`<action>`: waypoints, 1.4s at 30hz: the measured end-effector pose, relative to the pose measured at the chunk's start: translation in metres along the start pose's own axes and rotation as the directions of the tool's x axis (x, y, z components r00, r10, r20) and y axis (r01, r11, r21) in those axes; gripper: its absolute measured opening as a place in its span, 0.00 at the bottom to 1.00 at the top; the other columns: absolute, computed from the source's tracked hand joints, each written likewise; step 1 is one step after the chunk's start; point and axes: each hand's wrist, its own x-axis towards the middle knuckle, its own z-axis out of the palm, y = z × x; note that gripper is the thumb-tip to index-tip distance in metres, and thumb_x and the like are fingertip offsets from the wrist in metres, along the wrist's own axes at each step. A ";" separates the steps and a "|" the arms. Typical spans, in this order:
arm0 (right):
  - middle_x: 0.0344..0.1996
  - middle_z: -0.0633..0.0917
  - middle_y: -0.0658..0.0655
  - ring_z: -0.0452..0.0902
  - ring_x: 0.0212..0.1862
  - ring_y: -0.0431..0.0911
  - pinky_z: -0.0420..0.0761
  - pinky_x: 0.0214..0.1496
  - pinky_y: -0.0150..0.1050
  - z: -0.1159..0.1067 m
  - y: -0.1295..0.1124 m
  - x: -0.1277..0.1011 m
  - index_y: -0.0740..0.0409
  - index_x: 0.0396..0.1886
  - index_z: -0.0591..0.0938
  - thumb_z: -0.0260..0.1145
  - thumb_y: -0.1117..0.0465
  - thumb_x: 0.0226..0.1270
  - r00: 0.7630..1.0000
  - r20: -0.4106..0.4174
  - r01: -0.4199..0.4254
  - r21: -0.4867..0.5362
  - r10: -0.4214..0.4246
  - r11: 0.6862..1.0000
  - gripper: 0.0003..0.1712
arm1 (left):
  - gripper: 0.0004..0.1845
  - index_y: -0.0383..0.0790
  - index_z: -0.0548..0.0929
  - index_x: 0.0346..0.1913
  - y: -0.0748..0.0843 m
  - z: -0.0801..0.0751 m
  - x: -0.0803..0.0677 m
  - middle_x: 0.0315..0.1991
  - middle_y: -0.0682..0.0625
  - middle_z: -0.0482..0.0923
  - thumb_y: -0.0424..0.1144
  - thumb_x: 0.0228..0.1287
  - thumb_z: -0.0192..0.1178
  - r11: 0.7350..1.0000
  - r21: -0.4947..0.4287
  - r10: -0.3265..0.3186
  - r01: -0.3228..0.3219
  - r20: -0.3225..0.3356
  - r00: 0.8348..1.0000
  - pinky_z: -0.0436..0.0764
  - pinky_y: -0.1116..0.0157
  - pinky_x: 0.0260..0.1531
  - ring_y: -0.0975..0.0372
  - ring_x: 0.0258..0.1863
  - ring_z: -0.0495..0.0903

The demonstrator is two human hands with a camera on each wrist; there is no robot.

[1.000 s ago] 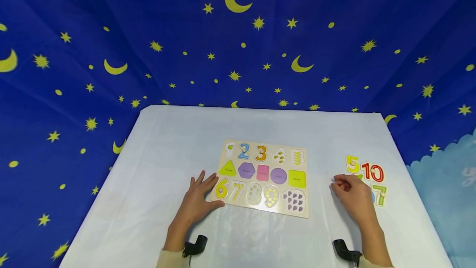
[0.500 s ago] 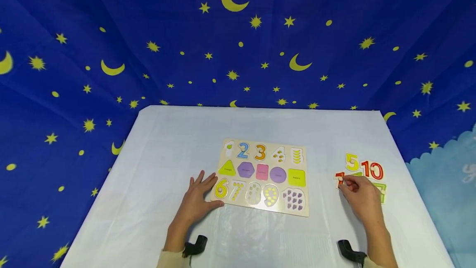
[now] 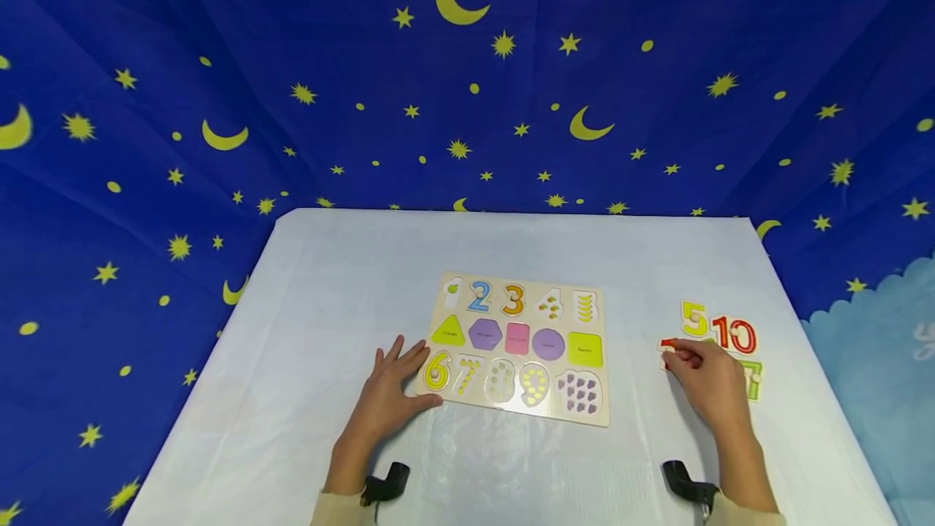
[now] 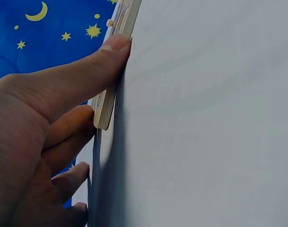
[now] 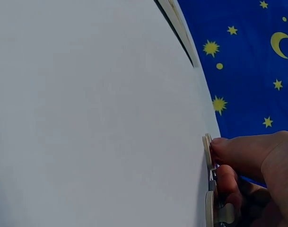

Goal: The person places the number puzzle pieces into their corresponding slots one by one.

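A wooden puzzle board (image 3: 593,416) lies mid-table, with numbers 2, 3 and 6 and a row of coloured shapes set in it. My left hand (image 3: 400,370) lies flat at its near-left corner; the thumb (image 4: 87,71) presses the board's edge (image 4: 107,106) and straight fingers touch its side. To the right, my right hand (image 3: 678,356) pinches a small red number piece (image 3: 667,345) by its knob, and the piece (image 5: 207,150) stands on edge close to the table. Right behind that hand lie a yellow 5 (image 3: 692,319), a red 10 (image 3: 734,335) and a green 7 (image 3: 752,378).
The table (image 3: 511,242) has a pale blue-white cover. A dark blue cloth with yellow stars and moons (image 3: 467,63) hangs behind and around it. Black wrist-camera mounts (image 3: 387,484) show at the frame's bottom.
My right hand, earlier lying over the loose pieces, has drawn a red piece out at their left side and now holds it. The left hand and board have not moved.
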 end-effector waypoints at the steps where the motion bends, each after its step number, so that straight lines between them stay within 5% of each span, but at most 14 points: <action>1: 0.27 0.79 0.53 0.71 0.29 0.45 0.68 0.24 0.32 0.000 0.000 0.000 0.62 0.41 0.87 0.71 0.59 0.59 1.000 0.002 0.004 -0.001 -0.004 1.000 0.13 | 0.48 0.47 0.70 0.69 0.000 0.000 0.000 0.69 0.58 0.63 0.56 0.41 0.76 1.000 -0.001 -0.002 0.002 -0.001 1.000 0.38 0.52 0.72 0.58 0.74 0.45; 29: 0.30 0.80 0.57 0.72 0.32 0.46 0.70 0.26 0.33 0.008 -0.015 0.006 0.63 0.41 0.86 0.70 0.58 0.60 1.000 -0.012 0.000 0.029 0.001 1.000 0.14 | 0.48 0.46 0.70 0.68 0.000 0.002 0.001 0.69 0.59 0.64 0.56 0.41 0.76 1.000 -0.004 -0.020 0.020 -0.001 1.000 0.37 0.55 0.72 0.59 0.74 0.44; 42: 0.28 0.81 0.53 0.73 0.29 0.44 0.70 0.26 0.30 0.015 -0.022 0.011 0.61 0.39 0.87 0.70 0.58 0.60 0.998 -0.026 0.062 0.068 -0.060 0.996 0.12 | 0.47 0.46 0.71 0.68 0.001 0.000 0.000 0.69 0.58 0.64 0.54 0.41 0.77 1.000 -0.009 -0.012 0.012 -0.006 1.000 0.37 0.54 0.72 0.59 0.74 0.45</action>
